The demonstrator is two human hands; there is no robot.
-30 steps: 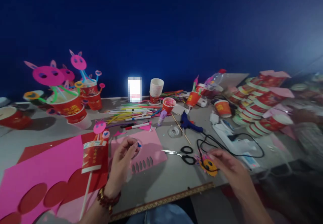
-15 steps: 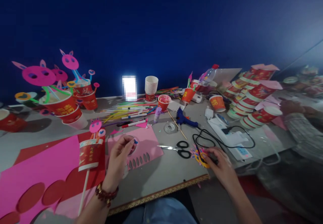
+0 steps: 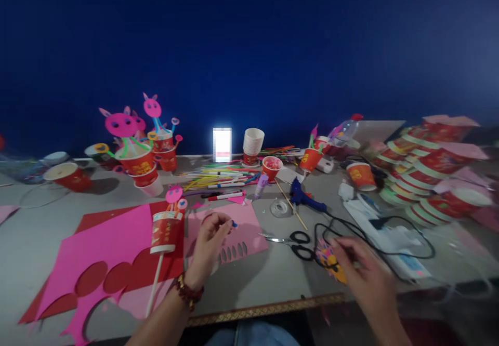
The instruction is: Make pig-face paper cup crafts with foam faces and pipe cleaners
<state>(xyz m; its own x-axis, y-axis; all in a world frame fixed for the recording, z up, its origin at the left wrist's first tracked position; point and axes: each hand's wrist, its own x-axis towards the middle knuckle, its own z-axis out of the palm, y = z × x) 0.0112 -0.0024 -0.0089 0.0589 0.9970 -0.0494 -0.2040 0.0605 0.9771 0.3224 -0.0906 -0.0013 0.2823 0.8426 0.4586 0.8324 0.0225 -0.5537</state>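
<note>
At the left, a bright magenta paper sheet with round cut-outs [image 3: 111, 234] lies over red paper. Just right of it is a red-and-white paper cup [image 3: 162, 238], a thin white stick running from its base towards the left forearm.

The left forearm slants up from the bottom edge, a dark red beaded bracelet [image 3: 189, 291] at the wrist. The left hand [image 3: 210, 244] is above a pale pink paper sheet with leaf-shaped holes [image 3: 251, 226], fingers curled, thumb and forefinger pinching a small blue piece [image 3: 234, 225].

Further right, silver scissors with black handles [image 3: 290, 242] lie between the hands, blades pointing left. The right forearm rises from the lower right, angled inwards. The right hand [image 3: 364, 270] is partly curled, fingertips at a yellow round paper decoration [image 3: 338, 270]; whether they grip it, I cannot tell.
</note>
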